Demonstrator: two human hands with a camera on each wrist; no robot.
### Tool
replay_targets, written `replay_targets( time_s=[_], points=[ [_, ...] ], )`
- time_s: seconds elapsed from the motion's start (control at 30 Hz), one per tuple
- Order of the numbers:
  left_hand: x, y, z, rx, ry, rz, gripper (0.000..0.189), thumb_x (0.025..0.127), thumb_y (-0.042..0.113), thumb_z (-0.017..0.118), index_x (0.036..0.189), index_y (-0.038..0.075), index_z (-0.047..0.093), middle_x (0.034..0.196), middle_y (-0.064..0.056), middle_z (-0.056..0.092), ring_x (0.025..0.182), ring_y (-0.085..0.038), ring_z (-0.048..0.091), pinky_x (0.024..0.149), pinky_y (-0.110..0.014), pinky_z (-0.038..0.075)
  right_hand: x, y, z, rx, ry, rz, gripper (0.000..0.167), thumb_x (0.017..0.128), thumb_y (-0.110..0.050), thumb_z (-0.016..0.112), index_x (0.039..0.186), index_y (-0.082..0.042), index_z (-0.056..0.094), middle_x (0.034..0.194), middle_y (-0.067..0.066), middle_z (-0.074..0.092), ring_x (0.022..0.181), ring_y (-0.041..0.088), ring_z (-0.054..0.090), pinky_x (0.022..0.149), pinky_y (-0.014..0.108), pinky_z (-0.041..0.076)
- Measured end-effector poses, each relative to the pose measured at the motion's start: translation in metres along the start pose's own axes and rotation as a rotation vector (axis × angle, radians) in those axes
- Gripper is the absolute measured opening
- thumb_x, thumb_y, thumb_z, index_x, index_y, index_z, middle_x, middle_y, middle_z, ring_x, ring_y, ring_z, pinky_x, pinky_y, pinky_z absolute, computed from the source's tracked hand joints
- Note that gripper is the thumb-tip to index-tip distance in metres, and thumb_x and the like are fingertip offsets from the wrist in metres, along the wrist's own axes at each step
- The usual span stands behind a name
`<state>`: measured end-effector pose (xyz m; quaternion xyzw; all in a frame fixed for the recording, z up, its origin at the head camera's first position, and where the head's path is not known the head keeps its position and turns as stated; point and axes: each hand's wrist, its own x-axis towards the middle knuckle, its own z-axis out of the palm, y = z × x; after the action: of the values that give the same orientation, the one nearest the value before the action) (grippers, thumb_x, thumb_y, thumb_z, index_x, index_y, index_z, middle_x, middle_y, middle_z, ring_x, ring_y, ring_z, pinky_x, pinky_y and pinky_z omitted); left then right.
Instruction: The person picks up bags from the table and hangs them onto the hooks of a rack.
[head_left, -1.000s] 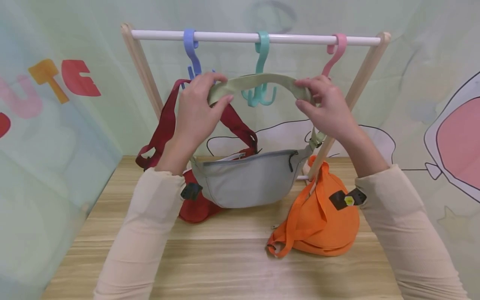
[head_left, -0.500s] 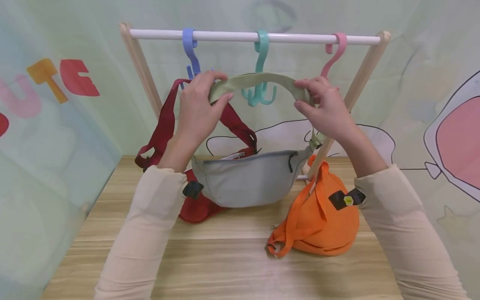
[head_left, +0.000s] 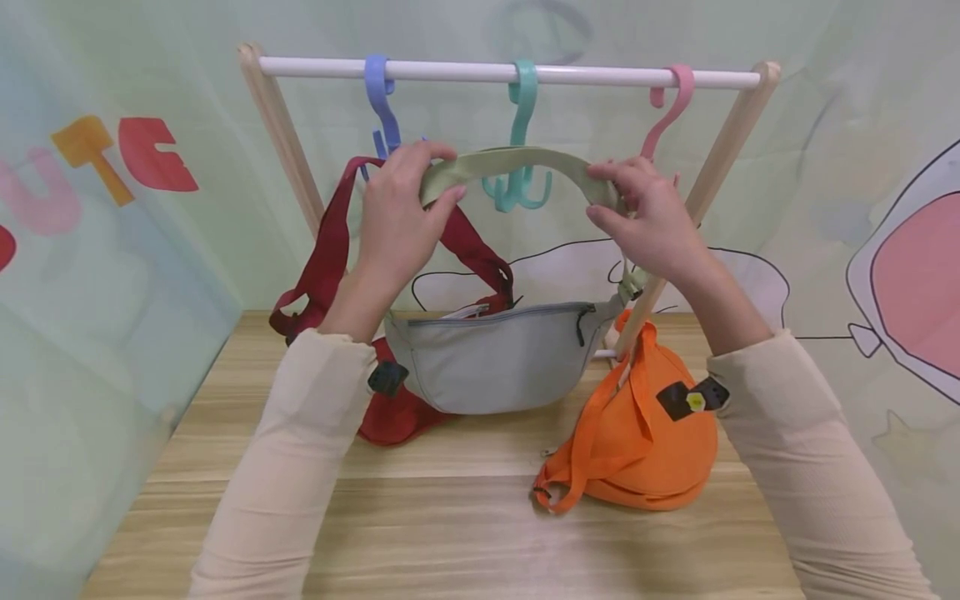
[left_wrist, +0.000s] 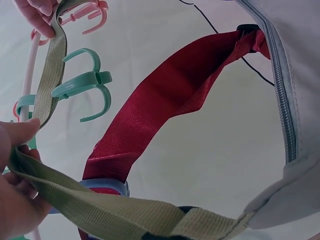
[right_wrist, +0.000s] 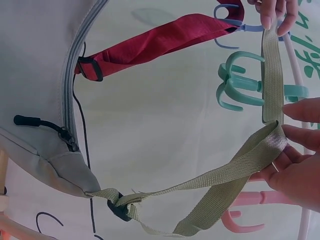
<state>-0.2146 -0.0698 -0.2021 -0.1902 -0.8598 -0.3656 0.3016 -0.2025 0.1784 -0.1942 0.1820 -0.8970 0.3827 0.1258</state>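
In the head view, the gray waist bag (head_left: 502,358) covers much of the red bag (head_left: 397,419) behind it. The left hand (head_left: 401,204) hides part of the blue hook (head_left: 378,96); the right hand (head_left: 651,208) hides most lower prongs of the pink hook (head_left: 671,112). Both wrist views cut off the gray waist bag. The mark on the yellow tag (head_left: 696,402) is too small to read.

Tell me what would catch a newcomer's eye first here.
The bright orange fabric bag on the wood-grain table, right of center, likely stands out first. Next comes the gray fabric waist bag, held up centrally by its pale green webbing strap. Behind it, a dark red fabric strap hangs from a blue plastic hook.
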Motion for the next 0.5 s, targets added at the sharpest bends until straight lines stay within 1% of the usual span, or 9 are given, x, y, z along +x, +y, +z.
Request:
replay_targets(
  time_s=[0.23,0.5],
  points=[
    [-0.0008,0.0001,0.0023,0.001,-0.005,-0.007,0.031,0.086,0.015,0.064,0.115,0.004,0.058,0.114,-0.012,0.059,0.104,-0.024,0.053,0.086,-0.034,0.043,-0.0006,0.0026,-0.0002,0.001,-0.006,-0.004,0.041,0.090,-0.008,0.056,0.130,-0.003,0.049,0.119,0.012,0.046,0.098,0.028,0.045,0.076,0.031,0.042],
    [-0.0013,-0.0005,0.0036,-0.001,-0.014,-0.014,0.032,0.086,0.015,0.064,0.115,0.004,0.058,0.116,-0.012,0.058,0.107,-0.024,0.053,0.088,-0.032,0.043,-0.0025,0.0042,0.0000,0.015,-0.004,-0.009,0.040,0.089,-0.007,0.056,0.129,-0.002,0.050,0.115,0.014,0.047,0.095,0.029,0.045,0.071,0.024,0.041]
  ],
)
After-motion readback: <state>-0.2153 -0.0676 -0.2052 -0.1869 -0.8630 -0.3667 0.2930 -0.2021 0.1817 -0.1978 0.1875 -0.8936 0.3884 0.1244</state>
